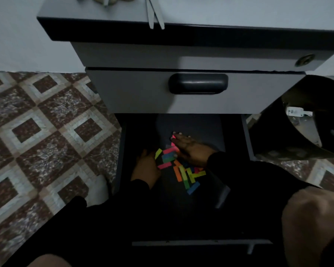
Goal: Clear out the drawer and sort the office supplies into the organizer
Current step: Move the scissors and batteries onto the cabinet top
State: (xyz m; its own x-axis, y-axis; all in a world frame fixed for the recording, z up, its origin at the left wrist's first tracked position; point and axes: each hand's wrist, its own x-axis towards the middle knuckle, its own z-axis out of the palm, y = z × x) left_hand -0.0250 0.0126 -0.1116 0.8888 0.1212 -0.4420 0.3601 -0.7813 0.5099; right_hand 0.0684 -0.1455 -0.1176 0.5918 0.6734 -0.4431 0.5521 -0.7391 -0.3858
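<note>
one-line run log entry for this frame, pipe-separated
phase: gathering | left hand: open, beside colored sticky tabs | right hand: open, flat on tabs | open bottom drawer: tabs still inside

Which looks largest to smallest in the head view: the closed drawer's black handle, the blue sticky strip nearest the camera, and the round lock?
1. The black handle, clearly largest.
2 and 3. The blue sticky strip and the round lock look alike in size; I would not rank them.
</note>
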